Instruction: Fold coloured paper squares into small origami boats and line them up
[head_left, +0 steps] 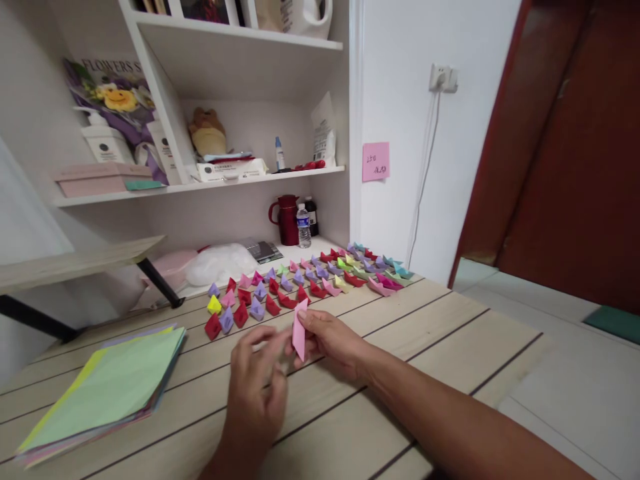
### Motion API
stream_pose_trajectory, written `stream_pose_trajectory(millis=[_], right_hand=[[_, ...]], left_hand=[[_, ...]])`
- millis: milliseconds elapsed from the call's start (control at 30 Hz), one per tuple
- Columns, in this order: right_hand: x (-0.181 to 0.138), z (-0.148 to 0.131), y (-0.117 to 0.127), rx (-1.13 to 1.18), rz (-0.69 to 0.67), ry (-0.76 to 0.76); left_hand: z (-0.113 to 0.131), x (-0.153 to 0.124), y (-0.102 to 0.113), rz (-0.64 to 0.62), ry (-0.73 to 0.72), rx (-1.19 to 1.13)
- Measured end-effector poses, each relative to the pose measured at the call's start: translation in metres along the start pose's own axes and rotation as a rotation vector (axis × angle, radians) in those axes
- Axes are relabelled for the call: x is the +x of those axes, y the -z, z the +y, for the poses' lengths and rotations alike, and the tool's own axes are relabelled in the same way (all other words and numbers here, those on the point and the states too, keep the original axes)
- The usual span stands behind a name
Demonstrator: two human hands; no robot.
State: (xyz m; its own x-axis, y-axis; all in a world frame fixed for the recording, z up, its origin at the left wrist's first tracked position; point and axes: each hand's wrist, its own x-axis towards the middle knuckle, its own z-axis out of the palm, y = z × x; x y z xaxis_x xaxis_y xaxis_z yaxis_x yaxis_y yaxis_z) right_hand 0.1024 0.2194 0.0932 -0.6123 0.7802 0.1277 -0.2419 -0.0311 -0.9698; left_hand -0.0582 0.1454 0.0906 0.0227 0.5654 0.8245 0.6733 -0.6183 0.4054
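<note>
A narrow folded piece of pink paper (299, 331) stands upright above the table, pinched between the thumb and fingers of my right hand (327, 339). Close on its left is my left hand (257, 380), smeared by motion, with fingers curled toward the paper's edge; whether they touch it I cannot make out. Behind both hands, rows of small folded paper boats (273, 305) in red, purple, pink, yellow, green and blue spread across the table. A stack of coloured paper sheets (110, 380), light green on top, lies at the left.
The slatted wooden table (400, 373) runs beneath everything. A small raised stand (85, 263) with black legs is at the left. Behind stand white shelves (240, 183), a dark red jug (288, 220) and a water bottle (303, 227). A pink note (375, 162) sticks to the wall.
</note>
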Motion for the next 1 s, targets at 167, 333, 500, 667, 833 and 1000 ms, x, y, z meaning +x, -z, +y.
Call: stream_pose_trajectory(millis=[167, 333, 500, 667, 833, 1000], right_hand=[[-0.003, 0.001, -0.001, -0.242, -0.083, -0.039], [-0.006, 0.001, -0.003, -0.519, -0.118, 0.041], [-0.005, 0.0, -0.002, -0.673, -0.095, 0.122], [-0.005, 0.005, -0.002, -0.65, -0.08, 0.121], [-0.004, 0.009, -0.004, -0.476, -0.097, 0.039], [-0.001, 0.008, -0.003, -0.339, -0.025, -0.05]], left_hand=[[-0.028, 0.006, 0.007, 0.136, 0.752, -0.454], [-0.032, 0.007, 0.009, -0.01, 0.823, -0.532], [-0.017, 0.008, -0.001, -0.222, 0.839, -0.552], [-0.014, 0.006, -0.002, -0.208, 0.859, -0.52], [-0.015, 0.003, -0.001, -0.136, 0.892, -0.514], [-0.017, 0.001, -0.001, -0.064, 0.919, -0.55]])
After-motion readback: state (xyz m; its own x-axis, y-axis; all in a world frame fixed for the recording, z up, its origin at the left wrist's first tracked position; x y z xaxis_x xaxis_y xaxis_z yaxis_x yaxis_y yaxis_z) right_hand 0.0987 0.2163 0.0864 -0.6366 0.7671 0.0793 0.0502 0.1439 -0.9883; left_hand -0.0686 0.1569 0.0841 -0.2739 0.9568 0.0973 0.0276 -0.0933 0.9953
